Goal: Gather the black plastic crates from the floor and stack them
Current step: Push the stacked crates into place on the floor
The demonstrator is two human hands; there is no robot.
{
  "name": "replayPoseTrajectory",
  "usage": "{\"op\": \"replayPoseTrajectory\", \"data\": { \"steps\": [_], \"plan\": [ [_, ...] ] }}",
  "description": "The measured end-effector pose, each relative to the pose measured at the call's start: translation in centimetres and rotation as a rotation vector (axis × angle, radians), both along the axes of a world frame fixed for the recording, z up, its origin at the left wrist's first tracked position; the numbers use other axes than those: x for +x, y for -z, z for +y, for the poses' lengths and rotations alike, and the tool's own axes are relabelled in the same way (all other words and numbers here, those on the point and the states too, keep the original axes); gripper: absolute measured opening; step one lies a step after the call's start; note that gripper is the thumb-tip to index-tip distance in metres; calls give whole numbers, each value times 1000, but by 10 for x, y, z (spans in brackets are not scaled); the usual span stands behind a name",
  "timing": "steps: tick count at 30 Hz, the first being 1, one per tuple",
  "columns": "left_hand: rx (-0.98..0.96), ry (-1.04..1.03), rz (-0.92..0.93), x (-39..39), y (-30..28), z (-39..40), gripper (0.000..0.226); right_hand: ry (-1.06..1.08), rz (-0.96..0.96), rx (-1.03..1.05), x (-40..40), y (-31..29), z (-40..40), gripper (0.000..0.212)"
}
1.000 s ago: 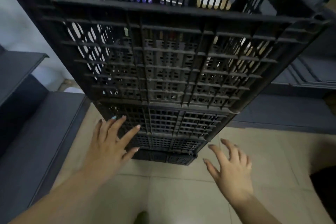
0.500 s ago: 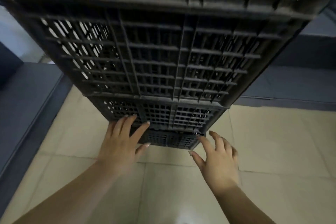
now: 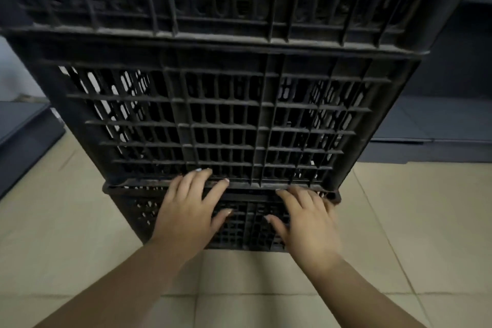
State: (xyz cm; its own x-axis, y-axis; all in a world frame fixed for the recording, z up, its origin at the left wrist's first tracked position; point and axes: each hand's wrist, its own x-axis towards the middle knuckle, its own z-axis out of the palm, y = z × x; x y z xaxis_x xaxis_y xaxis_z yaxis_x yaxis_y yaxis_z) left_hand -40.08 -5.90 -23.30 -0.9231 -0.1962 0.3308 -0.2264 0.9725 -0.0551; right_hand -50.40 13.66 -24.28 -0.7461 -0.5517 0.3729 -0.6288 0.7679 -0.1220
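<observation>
Head view: left hand [image 3: 187, 210] and right hand [image 3: 306, 224], fingers spread apart, flat against bottom crate [image 3: 250, 221] of stack.

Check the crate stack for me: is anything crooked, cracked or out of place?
Nothing clearly damaged. The stack of black plastic lattice crates stands on the beige tiled floor, but the bottom crate's rim juts out slightly past the one above. Both hands, left hand and right hand, rest spread on that seam.
</observation>
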Motion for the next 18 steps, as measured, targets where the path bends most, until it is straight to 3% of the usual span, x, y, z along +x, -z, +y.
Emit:
{"op": "replayPoseTrajectory", "data": {
  "steps": [7, 18],
  "plan": [
    [58, -31, 55, -9, 20, 5, 60, 55, 49, 34, 2, 15, -20, 62],
    [97, -114, 121, -25, 35, 8, 68, 39, -73, 70, -3, 11, -40, 76]
  ]
}}
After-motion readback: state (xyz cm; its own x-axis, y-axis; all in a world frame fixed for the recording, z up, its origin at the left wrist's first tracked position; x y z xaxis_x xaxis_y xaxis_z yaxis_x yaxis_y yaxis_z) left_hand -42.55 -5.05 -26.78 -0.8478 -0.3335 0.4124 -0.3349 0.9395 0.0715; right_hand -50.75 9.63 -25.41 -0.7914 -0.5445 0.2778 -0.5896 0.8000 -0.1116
